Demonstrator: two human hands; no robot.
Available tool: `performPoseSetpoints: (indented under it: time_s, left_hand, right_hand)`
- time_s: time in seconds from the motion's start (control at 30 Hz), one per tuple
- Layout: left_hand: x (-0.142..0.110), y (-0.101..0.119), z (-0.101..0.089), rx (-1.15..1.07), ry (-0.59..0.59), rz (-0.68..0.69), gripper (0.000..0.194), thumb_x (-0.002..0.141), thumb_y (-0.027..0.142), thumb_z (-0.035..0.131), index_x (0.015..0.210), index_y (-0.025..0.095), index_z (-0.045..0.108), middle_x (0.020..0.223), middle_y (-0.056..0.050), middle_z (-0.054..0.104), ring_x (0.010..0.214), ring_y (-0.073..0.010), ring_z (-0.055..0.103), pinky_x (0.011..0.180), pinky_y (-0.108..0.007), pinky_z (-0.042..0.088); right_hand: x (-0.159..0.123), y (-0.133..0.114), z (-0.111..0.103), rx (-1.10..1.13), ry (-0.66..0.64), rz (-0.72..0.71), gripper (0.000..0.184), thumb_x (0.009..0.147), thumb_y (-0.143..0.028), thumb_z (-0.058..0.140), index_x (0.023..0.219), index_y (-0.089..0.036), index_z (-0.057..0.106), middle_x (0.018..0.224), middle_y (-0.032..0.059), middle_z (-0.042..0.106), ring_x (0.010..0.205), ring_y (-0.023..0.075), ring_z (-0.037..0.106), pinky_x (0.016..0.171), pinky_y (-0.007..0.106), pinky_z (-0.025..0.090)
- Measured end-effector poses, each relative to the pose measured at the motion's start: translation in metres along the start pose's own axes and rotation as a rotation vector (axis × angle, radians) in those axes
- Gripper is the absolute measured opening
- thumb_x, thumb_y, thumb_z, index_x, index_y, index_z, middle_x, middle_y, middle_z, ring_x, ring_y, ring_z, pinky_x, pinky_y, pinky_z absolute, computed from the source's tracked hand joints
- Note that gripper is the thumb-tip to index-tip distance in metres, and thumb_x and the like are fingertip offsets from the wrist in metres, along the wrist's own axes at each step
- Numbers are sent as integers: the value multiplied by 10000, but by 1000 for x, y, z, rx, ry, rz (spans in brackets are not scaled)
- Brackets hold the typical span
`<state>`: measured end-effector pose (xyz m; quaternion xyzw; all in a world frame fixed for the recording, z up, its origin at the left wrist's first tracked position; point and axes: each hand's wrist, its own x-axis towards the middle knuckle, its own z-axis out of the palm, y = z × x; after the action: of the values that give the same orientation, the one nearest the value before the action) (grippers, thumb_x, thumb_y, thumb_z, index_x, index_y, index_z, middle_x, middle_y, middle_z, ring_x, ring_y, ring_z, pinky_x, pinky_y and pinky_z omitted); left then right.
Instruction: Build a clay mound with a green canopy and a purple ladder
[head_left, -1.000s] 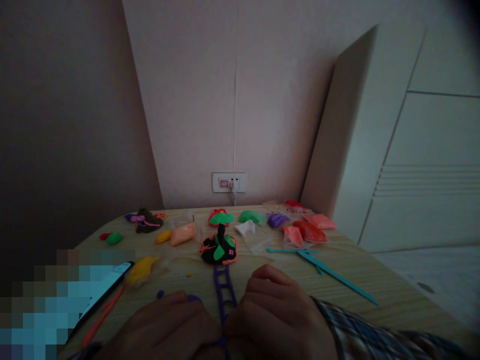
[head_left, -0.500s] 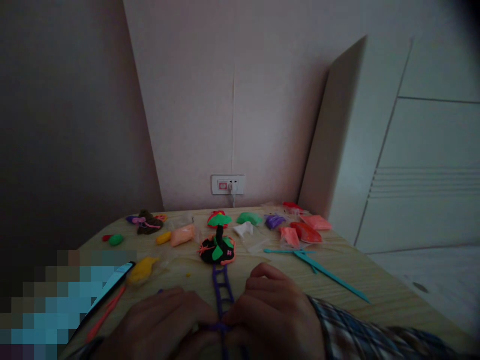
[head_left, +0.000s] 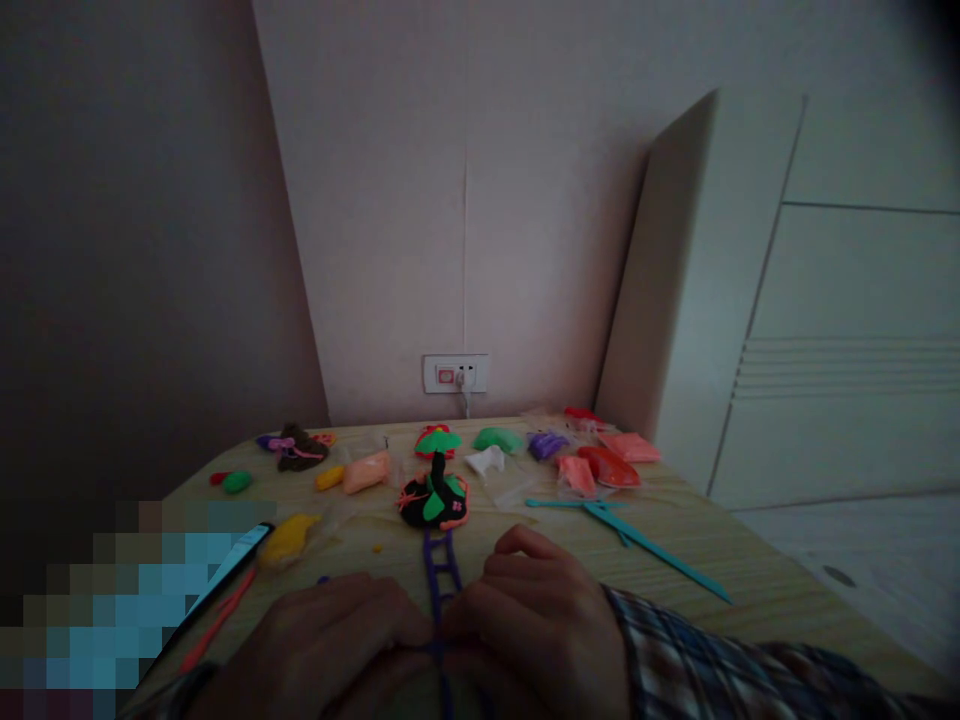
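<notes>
A purple clay ladder [head_left: 433, 585], with two rails and short rungs, lies on the table and runs toward me from a black clay figure [head_left: 435, 503] with green leaves and orange trim. My left hand [head_left: 337, 630] and my right hand [head_left: 536, 620] meet over the ladder's near part. Both are closed, with fingertips pinched together at a purple clay rung. The fingers hide most of that rung and part of the rails. A small purple bit [head_left: 323, 580] shows just behind my left hand.
Bagged clay lies about: yellow [head_left: 289, 540], peach [head_left: 366, 472], green [head_left: 498, 440], purple [head_left: 547, 445] and red [head_left: 611, 466]. Teal modelling tools [head_left: 660, 550] lie right, an orange-red tool [head_left: 219, 620] left, beside a phone [head_left: 225, 572]. A brown clay piece [head_left: 300, 448] sits at the back left.
My right hand has shifted slightly left, closer to my left fingertips. Less of the purple rung shows between the fingers. The whole view has shifted a little.
</notes>
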<state>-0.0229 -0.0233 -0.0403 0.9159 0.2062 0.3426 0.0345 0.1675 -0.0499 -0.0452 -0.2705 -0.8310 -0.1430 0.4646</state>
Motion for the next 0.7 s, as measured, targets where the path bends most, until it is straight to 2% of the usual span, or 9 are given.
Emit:
performPoseSetpoints:
  time_s: [0.17,0.27,0.37,0.47,0.7]
  left_hand:
    - [7,8,-5,19,12,11,222,852,248,474,648,205,549,550,84,584,453,-55,509,455,-134,370]
    - [13,13,-9,30,6,21,188,817,232,523,635,201,553,538,104,596,434,-38,520,438,-116,365]
    - [18,16,-13,43,3,1,159,793,206,554,636,192,570,556,100,625,442,-31,544,438,-101,374]
    - [19,15,-13,30,12,17,162,815,202,522,666,191,584,583,92,640,466,-31,561,460,-94,385]
    - [7,9,-2,10,32,25,131,835,190,473,755,209,575,642,83,630,537,-49,562,491,-116,377]
  right_hand:
    - [1,-2,-8,16,-87,39,396,965,-332,319,722,-156,577,536,-23,591,484,72,514,574,245,344]
    - [1,-4,-11,31,-134,67,376,959,-351,327,774,-158,591,582,-9,619,522,83,545,593,254,361]
    - [0,-4,-11,14,-120,56,377,954,-365,339,768,-158,593,571,-9,611,518,86,539,570,246,363]
    - [0,-3,-11,1,-110,42,340,955,-300,351,758,-156,587,575,-12,611,515,79,535,572,234,368]
    - [-1,-3,-10,4,-88,34,271,932,-228,393,748,-158,579,569,-19,594,512,82,512,572,226,360]
